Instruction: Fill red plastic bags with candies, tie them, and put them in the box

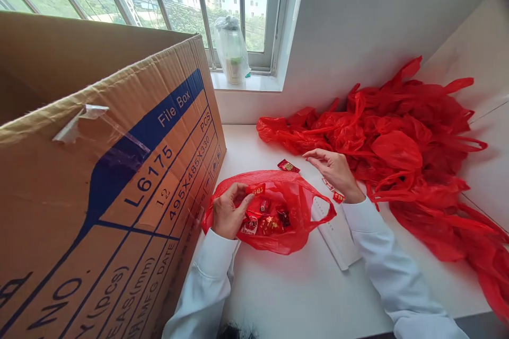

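A red plastic bag (274, 245) sits on the white table with its mouth spread wide, and several small wrapped candies (270, 224) lie inside. My left hand (230, 211) is at the bag's left side, thumb and fingers closed on a red candy packet (257, 189) with gold lettering; whether it also grips the bag's rim I cannot tell. Beyond the bag's right side, my right hand (332, 169) hovers with fingers stretched forward, seemingly holding nothing. One dark red candy (288, 166) lies just left of its fingertips. More small red packets (338, 197) lie beneath that wrist.
A large cardboard box (159, 169) stands close on the left. Red plastic bags (397, 143) are heaped along the back right and right side. A white flat object (334, 238) lies under my right forearm. A bagged cup (234, 58) stands on the windowsill.
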Available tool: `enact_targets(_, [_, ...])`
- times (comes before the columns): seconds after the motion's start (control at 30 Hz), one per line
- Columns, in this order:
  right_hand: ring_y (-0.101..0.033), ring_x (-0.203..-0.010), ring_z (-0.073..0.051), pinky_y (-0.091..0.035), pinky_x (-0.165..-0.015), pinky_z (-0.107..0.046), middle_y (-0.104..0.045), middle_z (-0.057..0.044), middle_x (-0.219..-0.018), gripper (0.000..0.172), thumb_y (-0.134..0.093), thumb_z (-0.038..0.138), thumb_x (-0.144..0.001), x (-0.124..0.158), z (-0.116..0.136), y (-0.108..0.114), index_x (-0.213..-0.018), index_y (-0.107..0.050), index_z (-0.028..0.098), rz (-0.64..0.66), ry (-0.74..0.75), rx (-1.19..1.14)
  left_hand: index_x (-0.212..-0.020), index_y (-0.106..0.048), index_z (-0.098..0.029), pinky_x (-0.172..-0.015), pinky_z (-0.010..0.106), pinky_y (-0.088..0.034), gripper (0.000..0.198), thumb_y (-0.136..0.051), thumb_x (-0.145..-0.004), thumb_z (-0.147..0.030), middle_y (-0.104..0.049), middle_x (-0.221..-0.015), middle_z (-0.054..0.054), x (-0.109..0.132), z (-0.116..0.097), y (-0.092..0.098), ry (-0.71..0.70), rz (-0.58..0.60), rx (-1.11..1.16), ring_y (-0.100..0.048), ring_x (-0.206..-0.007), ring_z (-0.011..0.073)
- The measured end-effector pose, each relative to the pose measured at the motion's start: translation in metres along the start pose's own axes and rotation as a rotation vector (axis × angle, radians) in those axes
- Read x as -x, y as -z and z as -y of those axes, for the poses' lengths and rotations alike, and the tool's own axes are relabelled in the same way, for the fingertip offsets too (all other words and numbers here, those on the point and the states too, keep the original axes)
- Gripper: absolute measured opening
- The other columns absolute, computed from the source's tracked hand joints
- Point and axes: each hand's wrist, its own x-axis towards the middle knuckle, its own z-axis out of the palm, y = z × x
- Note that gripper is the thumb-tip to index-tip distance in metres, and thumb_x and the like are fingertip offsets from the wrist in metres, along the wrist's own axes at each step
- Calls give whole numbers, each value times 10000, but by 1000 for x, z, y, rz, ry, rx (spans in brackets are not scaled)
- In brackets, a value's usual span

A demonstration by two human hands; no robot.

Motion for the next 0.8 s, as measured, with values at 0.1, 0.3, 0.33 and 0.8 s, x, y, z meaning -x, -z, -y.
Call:
enact_targets(0.1, [-639,-888,-153,-489,-790,-268,-689,-26,-965,236,-488,331,-879,12,38,12,-987,-657,207,49,111,-54,-856,-613,-185,-723,260,-518,217,-589,-748,-372,-692,-788,5,1,-1,-1,-7,-43,-1,-658,-741,148])
enact_targets(0.3, [-590,-987,-172,-492,-841,-321,-651,-55,-1039,229,-474,292,-899,24,70,8,-1047,-634,223,310,405,126,-884,-631,-190,-763,270,-524,196,-560,-779,-340,-704,-845,10,3,-6,-6,-55,-70,-28,-664,-780,150])
enact_targets(0.33, [-571,-1021,-180,-489,-859,-340,-644,-60,-1047,226,-473,288,-899,25,69,5,-1048,-631,225,317,434,163,-889,-633,-195,-766,272,-523,188,-553,-784,-329,-706,-849,9,4,-6,-6,-64,-66,-52,-665,-781,149])
enact_targets(0.8, [-576,-1028,-255,-516,-815,-423,-451,-95,-1298,441,-574,192,-785,79,43,-4,-1210,-525,298,232,207,484,-1104,-584,-160,-892,326,-468,328,-416,-824,-142,-650,-1104,71,2,-2,-8,-104,43,-366,-605,-1004,205])
